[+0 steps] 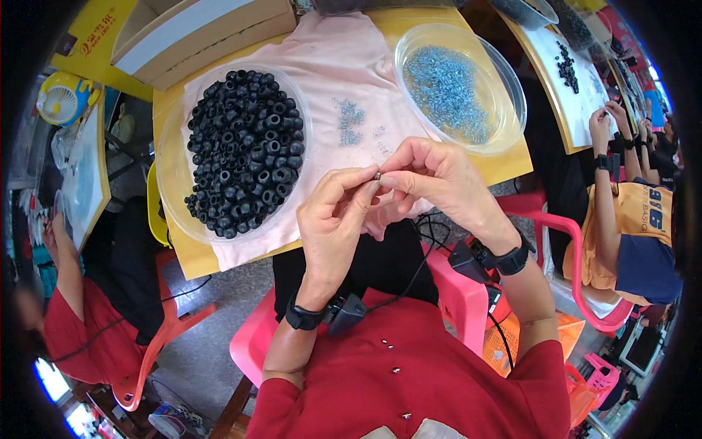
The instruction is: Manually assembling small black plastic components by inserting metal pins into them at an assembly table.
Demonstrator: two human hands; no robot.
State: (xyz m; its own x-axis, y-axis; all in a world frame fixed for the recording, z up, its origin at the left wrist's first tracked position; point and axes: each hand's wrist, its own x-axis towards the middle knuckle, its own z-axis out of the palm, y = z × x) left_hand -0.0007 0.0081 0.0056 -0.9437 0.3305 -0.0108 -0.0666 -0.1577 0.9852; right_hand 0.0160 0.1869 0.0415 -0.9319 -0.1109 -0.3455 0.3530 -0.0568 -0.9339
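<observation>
My left hand (338, 212) and my right hand (439, 179) meet over the near edge of the table, thumbs and fingers pinched together. Between their fingertips is a small dark piece (377, 176), mostly covered, its kind too small to make out. Left of my hands, a round clear tub (170, 192) holds a heap of black hollow plastic pieces (248, 146). Beyond my right hand, another round clear tub (491, 88) holds many tiny bluish see-through pieces (446, 84). A small pile of the same tiny pieces (349, 121) lies on the pink cloth (336, 58) just beyond my fingers.
The cloth covers much of a yellow tabletop (504, 161). A cardboard box (208, 40) stands at the far left. A dark cable (409, 282) runs by my lap and pink chair (252, 340). Other people sit at tables on both sides.
</observation>
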